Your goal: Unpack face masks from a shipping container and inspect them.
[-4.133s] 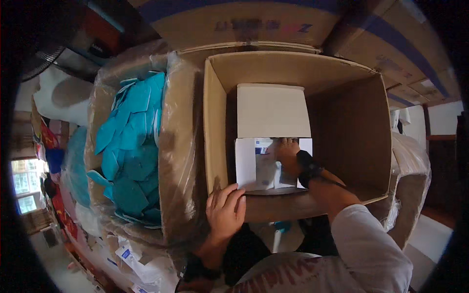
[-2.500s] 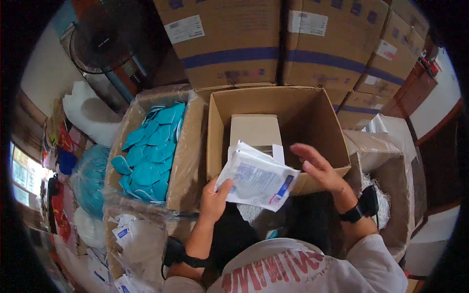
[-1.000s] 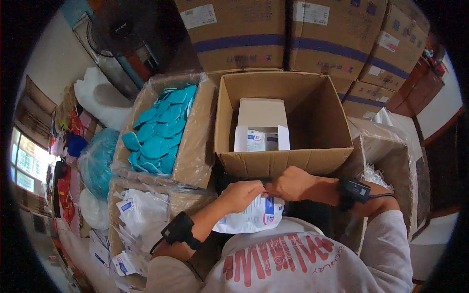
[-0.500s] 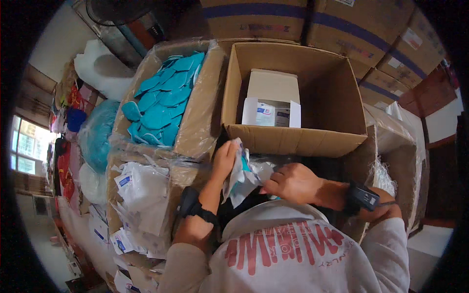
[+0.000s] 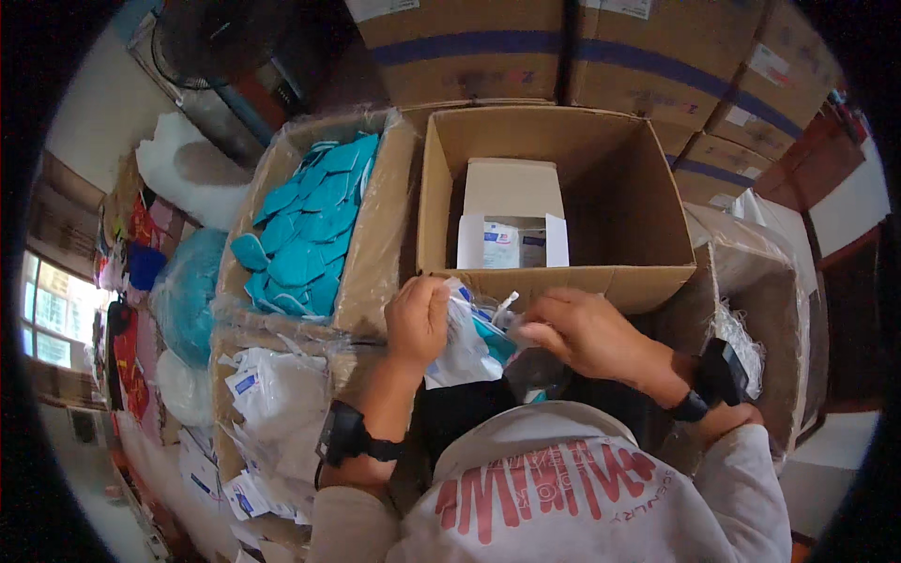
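My left hand (image 5: 418, 317) is closed on the edge of a white plastic packet (image 5: 452, 358), held upright over my lap. A teal pad (image 5: 496, 340) shows at the packet's right side, partly inside it. Close by on the right is my right hand (image 5: 587, 330), its fingers bent and pinched at a whitish, see-through piece (image 5: 507, 311) beside the packet's mouth. That hand is slightly blurred, and I cannot make out exactly what it grips. Both hands are just in front of the open cardboard box (image 5: 563, 286).
Inside the open box stands a white carton (image 5: 512, 192) with packets in it. A plastic-lined box of teal pads (image 5: 310, 225) is at the left, with white packets (image 5: 272, 385) nearer. A box of white strings (image 5: 737, 352) stands right. Stacked cartons (image 5: 469, 56) line the back.
My right hand has risen and turned at the packet's mouth, and a whitish piece now shows there. My left hand has shifted slightly left and down. The view has tilted upward a little.
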Available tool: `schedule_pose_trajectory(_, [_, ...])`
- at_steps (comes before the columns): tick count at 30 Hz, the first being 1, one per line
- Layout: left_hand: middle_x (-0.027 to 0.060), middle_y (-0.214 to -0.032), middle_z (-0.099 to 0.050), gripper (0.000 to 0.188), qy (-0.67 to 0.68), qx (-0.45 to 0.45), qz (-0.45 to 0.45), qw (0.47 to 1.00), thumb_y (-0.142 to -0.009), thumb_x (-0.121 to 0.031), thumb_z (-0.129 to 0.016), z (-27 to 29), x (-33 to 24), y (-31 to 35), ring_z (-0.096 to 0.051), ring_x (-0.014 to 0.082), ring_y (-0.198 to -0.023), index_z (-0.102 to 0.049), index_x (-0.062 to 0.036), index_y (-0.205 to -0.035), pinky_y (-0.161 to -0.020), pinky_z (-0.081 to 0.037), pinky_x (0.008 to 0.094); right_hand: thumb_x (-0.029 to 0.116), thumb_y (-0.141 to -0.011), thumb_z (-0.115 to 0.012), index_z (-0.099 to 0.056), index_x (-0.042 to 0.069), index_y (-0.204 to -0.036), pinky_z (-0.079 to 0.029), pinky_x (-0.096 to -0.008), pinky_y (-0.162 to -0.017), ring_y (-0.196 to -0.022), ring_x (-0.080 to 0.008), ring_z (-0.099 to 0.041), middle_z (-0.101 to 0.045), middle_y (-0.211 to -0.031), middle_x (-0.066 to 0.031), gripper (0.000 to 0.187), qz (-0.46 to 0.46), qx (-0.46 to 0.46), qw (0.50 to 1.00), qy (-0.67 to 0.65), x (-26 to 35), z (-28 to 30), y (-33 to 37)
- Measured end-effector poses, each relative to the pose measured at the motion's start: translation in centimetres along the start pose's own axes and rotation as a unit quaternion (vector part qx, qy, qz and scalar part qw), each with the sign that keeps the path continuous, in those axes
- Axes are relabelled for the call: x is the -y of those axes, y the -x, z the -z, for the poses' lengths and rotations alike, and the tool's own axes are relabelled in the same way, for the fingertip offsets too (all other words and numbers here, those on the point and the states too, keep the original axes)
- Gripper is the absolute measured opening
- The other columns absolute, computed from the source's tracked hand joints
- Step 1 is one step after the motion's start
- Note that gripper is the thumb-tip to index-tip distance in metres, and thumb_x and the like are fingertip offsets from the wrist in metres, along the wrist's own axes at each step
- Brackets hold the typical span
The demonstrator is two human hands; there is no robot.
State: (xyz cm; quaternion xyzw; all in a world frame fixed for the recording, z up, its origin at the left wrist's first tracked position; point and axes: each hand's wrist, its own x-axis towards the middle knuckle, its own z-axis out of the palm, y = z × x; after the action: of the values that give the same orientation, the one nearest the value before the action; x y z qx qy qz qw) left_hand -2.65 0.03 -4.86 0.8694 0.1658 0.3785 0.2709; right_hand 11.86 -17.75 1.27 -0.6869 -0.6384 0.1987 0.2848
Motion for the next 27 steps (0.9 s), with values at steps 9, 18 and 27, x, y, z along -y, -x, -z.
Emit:
schedule_pose_trajectory(9, [0.0171,-0.072,-0.056,0.018,0.04,-0.08,0.094,0.992,-0.087,-0.016,-0.045,0.0,0.2,0.7,-0.054,0.0365,-0.067,-0.053,-0.0008,-0.082,-0.057,-0.042,0.0402,0.02,-0.084,-0.054,-0.058,0.002,-0.092,-0.045,-0.0361,-0.066,-0.073,-0.0318,-0.057,-0.058,-0.082,-0.0185,0.02,-0.011,-0.096,0.974,-0.203,-1.9,-1.4,-2.1])
schedule_pose_trajectory(18, [0.0159,-0.071,-0.056,0.022,0.026,-0.123,0.078,0.989,-0.089,-0.019,-0.042,0.3,1.3,0.0,-0.056,0.0311,-0.067,-0.052,0.0004,-0.088,-0.059,-0.043,0.0357,0.023,-0.09,-0.047,-0.048,0.002,-0.11,-0.044,-0.0275,-0.078,-0.091,-0.0133,-0.052,-0.054,-0.103,-0.0036,0.029,-0.027,-0.481,0.702,-0.524,-5.5,5.7,-1.7])
schedule_pose_trajectory(27, [0.0137,-0.074,-0.056,0.025,0.045,-0.133,-0.026,0.99,-0.089,-0.023,-0.042,2.4,2.3,-0.2,-0.055,0.0297,-0.066,-0.053,-0.0015,-0.083,-0.06,-0.043,0.0349,0.026,-0.086,-0.051,-0.056,0.003,-0.081,-0.041,-0.0264,-0.063,-0.071,-0.0139,-0.052,-0.054,-0.076,-0.002,0.024,-0.007,-0.107,0.952,-0.286,-2.0,8.6,-0.6])
